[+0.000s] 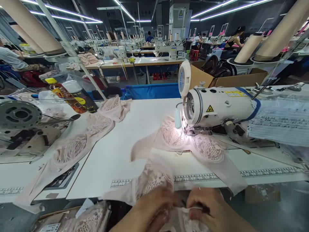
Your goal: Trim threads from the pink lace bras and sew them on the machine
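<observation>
At the bottom edge, both my hands pinch the same pale pink lace garment just below the table's front edge. My left hand has its fingers curled into the fabric. My right hand is closed on it too, thumb and fingers pressed together on a strap or seam. Another pink lace bra piece lies under the needle of the white sewing machine, lit by its lamp.
More pink lace pieces trail across the white table to the left. A second machine and bottles stand far left. Papers lie at right. Thread cones, cardboard boxes and other workers fill the background.
</observation>
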The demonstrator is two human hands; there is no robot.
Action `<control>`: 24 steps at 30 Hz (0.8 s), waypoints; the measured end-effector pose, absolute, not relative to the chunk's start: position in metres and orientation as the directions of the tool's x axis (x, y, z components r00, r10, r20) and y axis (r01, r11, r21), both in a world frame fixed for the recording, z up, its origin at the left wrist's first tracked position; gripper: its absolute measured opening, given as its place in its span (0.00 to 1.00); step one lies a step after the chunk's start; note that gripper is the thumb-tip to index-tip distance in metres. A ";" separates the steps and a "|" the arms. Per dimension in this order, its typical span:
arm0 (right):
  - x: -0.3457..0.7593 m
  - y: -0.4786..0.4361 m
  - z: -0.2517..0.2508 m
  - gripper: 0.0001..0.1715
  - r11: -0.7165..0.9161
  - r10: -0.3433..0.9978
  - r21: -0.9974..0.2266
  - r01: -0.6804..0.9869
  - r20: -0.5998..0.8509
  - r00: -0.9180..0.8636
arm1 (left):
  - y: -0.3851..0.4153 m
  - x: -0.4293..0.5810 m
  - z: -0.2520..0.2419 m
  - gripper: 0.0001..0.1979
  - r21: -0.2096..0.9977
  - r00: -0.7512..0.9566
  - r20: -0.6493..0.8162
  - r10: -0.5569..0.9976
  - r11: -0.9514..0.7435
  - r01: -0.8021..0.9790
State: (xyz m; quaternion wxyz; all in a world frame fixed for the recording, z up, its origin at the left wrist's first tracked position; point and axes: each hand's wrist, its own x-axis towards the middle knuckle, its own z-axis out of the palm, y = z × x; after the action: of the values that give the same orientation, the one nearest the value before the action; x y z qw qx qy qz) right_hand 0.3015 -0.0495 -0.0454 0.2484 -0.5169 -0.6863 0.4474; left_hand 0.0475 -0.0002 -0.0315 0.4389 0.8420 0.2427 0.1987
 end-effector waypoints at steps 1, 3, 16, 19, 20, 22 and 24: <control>0.302 -0.055 -0.044 0.20 0.099 0.928 -0.875 0.474 -0.091 -0.362 | 0.004 0.057 -0.034 0.20 0.785 0.817 0.123 0.564 -0.559 0.268; 0.306 -0.064 -0.040 0.24 0.141 0.923 -0.873 0.467 -0.055 -0.382 | 0.013 0.074 -0.040 0.11 0.696 0.893 0.139 0.429 -0.684 0.220; 0.344 -0.058 -0.072 0.33 -0.261 0.792 -0.963 0.063 -0.250 -0.557 | 0.013 0.066 -0.082 0.24 0.907 0.850 -0.255 0.460 0.419 0.045; 0.338 -0.059 -0.084 0.32 -0.303 0.831 -0.946 -0.113 -0.205 -0.516 | 0.005 0.071 -0.091 0.29 0.777 0.816 -0.335 0.472 0.628 -0.044; 0.336 -0.059 -0.087 0.32 -0.332 0.844 -0.932 -0.143 -0.226 -0.487 | 0.003 0.073 -0.093 0.31 0.746 0.804 -0.357 0.476 0.663 -0.061; 0.331 -0.061 -0.089 0.33 -0.383 0.863 -0.905 -0.187 -0.278 -0.423 | 0.000 0.076 -0.094 0.33 0.711 0.782 -0.385 0.491 0.698 -0.088; 0.326 -0.062 -0.091 0.37 -0.415 0.874 -0.881 -0.229 -0.316 -0.369 | -0.001 0.078 -0.094 0.33 0.699 0.774 -0.388 0.500 0.707 -0.107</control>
State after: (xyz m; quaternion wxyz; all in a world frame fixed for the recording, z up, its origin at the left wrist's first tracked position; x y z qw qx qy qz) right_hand 0.3262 -0.0618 -0.0909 0.3771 -0.4162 -0.3876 0.7310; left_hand 0.0782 -0.0013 -0.0943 0.8780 0.3411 0.2879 0.1731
